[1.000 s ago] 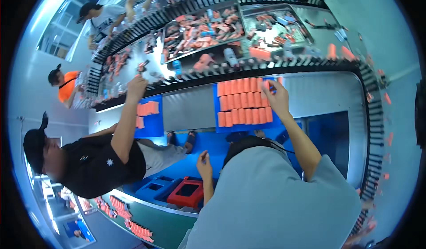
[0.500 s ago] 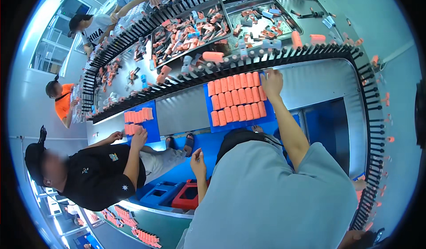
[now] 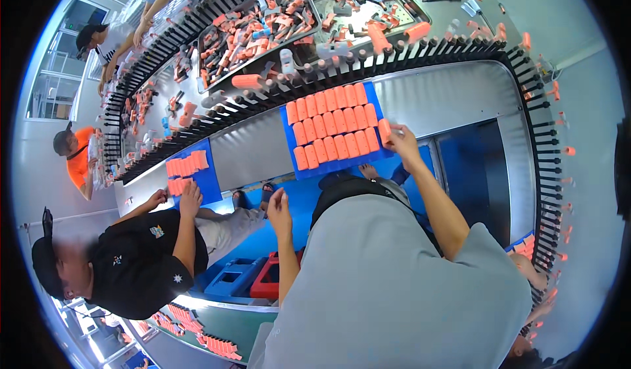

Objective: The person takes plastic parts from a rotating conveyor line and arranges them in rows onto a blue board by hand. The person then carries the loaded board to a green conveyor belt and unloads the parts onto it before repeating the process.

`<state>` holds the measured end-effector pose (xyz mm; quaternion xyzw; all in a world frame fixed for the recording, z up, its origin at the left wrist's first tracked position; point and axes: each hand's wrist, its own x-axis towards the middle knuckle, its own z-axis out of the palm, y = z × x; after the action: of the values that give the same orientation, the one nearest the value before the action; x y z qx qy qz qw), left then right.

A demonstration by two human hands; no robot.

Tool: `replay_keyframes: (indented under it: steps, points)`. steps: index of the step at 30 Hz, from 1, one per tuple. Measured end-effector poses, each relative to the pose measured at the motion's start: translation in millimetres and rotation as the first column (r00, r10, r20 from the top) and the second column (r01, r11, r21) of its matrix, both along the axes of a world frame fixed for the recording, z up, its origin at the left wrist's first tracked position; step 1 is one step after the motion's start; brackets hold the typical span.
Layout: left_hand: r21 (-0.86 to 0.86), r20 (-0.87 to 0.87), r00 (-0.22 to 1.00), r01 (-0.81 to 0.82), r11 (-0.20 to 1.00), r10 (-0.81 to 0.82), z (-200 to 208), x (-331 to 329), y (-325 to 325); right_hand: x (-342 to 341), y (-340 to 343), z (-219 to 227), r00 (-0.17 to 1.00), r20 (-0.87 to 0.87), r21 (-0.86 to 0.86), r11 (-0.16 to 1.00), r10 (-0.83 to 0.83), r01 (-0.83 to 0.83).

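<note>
Three rows of orange, rounded plastic shells [image 3: 332,122] lie side by side on a blue mat [image 3: 289,132] at the edge of the metal worktop. At the right end of the middle row, my right hand [image 3: 402,147] is closed round one orange shell [image 3: 384,131], with thumb and fingertips on its side. Whether that shell rests on the mat or is slightly lifted I cannot tell. My left hand [image 3: 279,212] hangs in the air below the worktop's front edge, its fingers drawn together. Anything inside them is hidden.
A curved line of black upright pegs [image 3: 315,79] runs behind the mat. Beyond are metal trays [image 3: 309,14] of mixed orange, black and grey parts. On the left, a co-worker in black [image 3: 141,250] handles shells on another blue mat [image 3: 209,178]. Blue and red crates [image 3: 233,280] stand behind.
My right hand has come down from the top row's end to the middle row's right end, where it grips a shell. My left hand stays raised. The whole view has shifted somewhat.
</note>
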<state>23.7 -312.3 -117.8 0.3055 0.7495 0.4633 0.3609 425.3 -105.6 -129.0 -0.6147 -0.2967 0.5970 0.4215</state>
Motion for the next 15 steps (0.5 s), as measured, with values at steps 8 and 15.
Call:
replay_keyframes:
  steps: [8,15]
  points:
    - [-0.082,0.181,0.981,0.089,0.993,-0.073,-18.1,25.2,84.0,-11.0,-21.8,10.5,0.903,0.429,0.070,0.996,0.018,-0.053]
    - [-0.068,0.101,0.992,0.079,0.995,-0.071,-23.2,32.3,87.6,-3.9,-34.3,2.8,0.683,0.718,0.274,0.957,-0.137,-0.096]
